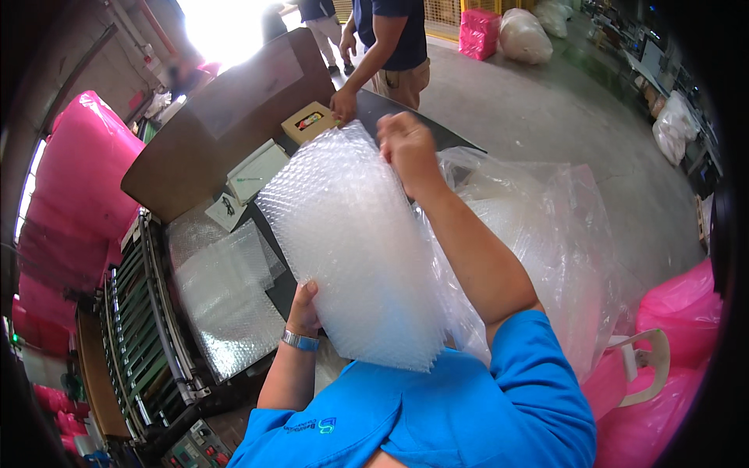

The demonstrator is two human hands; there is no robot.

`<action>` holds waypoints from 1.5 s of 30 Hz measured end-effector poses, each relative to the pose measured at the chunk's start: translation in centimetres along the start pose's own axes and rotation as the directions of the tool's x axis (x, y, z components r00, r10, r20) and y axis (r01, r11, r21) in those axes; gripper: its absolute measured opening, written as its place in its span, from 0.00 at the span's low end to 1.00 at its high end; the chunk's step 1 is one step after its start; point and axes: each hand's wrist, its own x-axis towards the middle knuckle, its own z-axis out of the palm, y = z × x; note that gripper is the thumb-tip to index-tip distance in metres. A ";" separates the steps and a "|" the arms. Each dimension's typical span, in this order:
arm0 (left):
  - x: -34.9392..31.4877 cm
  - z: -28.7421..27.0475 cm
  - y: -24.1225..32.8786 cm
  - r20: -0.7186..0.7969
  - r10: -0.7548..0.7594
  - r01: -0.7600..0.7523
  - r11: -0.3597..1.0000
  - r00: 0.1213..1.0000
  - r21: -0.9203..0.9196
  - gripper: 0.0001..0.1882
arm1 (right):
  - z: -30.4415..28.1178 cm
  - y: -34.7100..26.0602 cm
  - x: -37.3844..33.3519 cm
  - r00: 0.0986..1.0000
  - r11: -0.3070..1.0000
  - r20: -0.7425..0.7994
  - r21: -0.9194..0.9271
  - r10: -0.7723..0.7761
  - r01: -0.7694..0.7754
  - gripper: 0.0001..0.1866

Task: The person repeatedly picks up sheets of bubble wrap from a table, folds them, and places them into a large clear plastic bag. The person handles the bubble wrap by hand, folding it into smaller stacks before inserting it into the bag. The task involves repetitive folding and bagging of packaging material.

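A thick stack of clear bubble wrap sheets (355, 242) is held up tilted in front of my chest. My left hand (304, 306) grips its lower left edge, thumb on the near face and the other fingers hidden behind. Beside the top right corner is my right hand (409, 152), raised, with its fingers curled in and slightly blurred. Whether anything lies between those fingers is hidden. More bubble wrap sheets (226, 288) lie on the dark table to the left. A large clear plastic bag (538, 226) with pale contents stands right of the stack.
Left is a machine with a row of rollers (140, 327). A brown board (203, 132) rises behind the table. On the table are a small cardboard box (310, 122) and a notepad (260, 170). Another person (390, 47) reaches to the box. Pink bags (683, 312) sit right.
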 end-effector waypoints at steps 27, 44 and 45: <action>-2.8 -2.8 -2.4 -0.283 -0.062 0.021 0.989 0.957 -0.146 0.41 | -3.1 3.2 -12.8 0.903 0.812 0.357 -0.583 0.241 0.014 0.08; -1.7 -2.1 1.2 -0.351 0.143 -0.276 0.888 0.926 -0.368 0.37 | -4.1 1.0 -13.0 0.959 0.975 0.208 -0.149 0.193 -0.165 0.16; -1.7 -2.1 1.2 -0.339 0.145 -0.278 0.880 0.930 -0.384 0.37 | -3.9 0.8 -13.1 0.956 0.976 0.225 -0.154 0.187 -0.155 0.16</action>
